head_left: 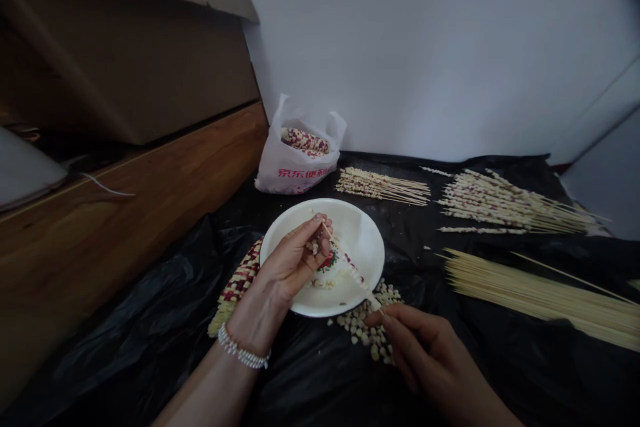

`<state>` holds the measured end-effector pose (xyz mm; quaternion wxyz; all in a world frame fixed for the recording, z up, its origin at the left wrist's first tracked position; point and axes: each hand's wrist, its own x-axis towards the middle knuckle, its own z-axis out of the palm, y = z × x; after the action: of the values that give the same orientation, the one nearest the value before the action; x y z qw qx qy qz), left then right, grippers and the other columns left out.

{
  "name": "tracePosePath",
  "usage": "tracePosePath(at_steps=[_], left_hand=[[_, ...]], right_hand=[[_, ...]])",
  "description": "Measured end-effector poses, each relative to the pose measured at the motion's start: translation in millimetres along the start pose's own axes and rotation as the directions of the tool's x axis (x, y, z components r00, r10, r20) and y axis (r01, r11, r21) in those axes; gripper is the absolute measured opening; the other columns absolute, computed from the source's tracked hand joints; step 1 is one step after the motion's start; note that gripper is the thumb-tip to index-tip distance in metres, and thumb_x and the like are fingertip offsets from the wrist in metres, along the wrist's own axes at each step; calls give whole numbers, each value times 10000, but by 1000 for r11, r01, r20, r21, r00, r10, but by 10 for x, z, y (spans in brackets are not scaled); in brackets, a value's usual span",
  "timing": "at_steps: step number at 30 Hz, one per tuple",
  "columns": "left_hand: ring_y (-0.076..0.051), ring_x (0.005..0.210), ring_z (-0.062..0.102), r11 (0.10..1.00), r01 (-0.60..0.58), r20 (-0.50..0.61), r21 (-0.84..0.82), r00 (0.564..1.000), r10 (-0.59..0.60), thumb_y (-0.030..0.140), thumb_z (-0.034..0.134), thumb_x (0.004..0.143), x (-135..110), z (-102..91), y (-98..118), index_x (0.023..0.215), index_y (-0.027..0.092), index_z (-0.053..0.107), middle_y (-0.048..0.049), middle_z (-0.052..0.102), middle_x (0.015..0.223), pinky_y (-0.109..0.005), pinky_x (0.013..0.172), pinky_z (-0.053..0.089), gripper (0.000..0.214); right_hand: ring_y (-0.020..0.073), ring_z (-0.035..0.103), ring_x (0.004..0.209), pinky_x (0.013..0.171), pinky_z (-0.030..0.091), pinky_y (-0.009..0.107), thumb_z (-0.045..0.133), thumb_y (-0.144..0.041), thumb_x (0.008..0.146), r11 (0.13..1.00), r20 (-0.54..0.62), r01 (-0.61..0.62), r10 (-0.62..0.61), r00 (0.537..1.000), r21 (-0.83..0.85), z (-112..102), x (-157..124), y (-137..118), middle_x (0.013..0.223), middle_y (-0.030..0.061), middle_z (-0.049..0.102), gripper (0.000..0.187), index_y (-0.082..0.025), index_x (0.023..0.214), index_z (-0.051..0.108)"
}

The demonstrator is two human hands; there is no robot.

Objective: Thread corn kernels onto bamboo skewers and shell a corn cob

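A kernel-threaded bamboo skewer [347,267] is held diagonally above the white plate [357,227], its long axis running from lower right to upper left, with the tip pointed past the left hand [287,263]. Its upper part is gripped by that nearly closed hand, and its lower end is pinched by the right hand [417,347]. A red-and-white corn cob [240,280] is laid against the plate's left side, loose kernels [370,327] are scattered just below it, and bare skewers [540,297] are laid to its right.

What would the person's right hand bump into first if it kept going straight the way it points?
The right hand would probably reach the edge of the white plate first. It's hard to tell how high the hand is, but it might pass just above the loose corn kernels.
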<state>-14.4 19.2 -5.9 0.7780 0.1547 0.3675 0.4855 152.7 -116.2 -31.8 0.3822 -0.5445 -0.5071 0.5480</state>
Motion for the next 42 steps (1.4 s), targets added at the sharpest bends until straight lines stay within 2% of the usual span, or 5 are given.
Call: tracePosePath(at_steps=[15, 22, 25, 30, 42], left_hand=[[-93, 742, 653, 933, 65, 216, 353, 965, -149, 141, 702, 778, -87, -20, -102, 856, 75, 731, -95, 724, 891, -153, 718, 528, 107], [-264, 1041, 650, 974, 182, 245, 132, 946, -210, 412, 491, 913, -103, 75, -50, 1142, 58, 637, -215, 678, 1121, -348, 850, 540, 446], [-300, 1145, 597, 976, 212, 298, 51, 930, -217, 231, 433, 913, -97, 57, -5, 1254, 25, 550, -234, 639, 1195, -408, 921, 508, 416], [-232, 1184, 575, 989, 121, 301, 88, 943, -142, -174, 333, 603, -107, 19, -11, 1353, 48, 454, -181, 623, 1253, -381, 1034, 428, 792], [-143, 776, 678, 976, 12, 193, 219, 980, -55, 101, 489, 907, -105, 35, 6, 1168, 43, 594, -151, 691, 946, -222, 719, 564, 287]], right_hand=[[112, 343, 423, 449, 269, 246, 437, -503, 918, 997, -63, 74, -72, 995, 20, 8, 28, 47, 446, -82, 368, 422, -157, 960, 676], [112, 343, 419, 463, 268, 254, 444, -496, 918, 998, -110, 59, -58, 992, 4, -30, 19, 19, 436, -85, 375, 414, -158, 964, 678], [111, 326, 421, 455, 250, 253, 456, -506, 909, 998, -123, 61, -58, 991, 21, -37, 29, 24, 432, -88, 370, 415, -158, 946, 680], [108, 318, 415, 448, 236, 250, 455, -533, 905, 998, -120, 51, -46, 992, 38, -35, 38, 43, 429, -90, 370, 440, -157, 965, 674], [109, 333, 412, 458, 261, 247, 467, -552, 888, 999, -119, 36, -31, 992, 39, -36, 45, 20, 426, -89, 372, 465, -147, 978, 679]])
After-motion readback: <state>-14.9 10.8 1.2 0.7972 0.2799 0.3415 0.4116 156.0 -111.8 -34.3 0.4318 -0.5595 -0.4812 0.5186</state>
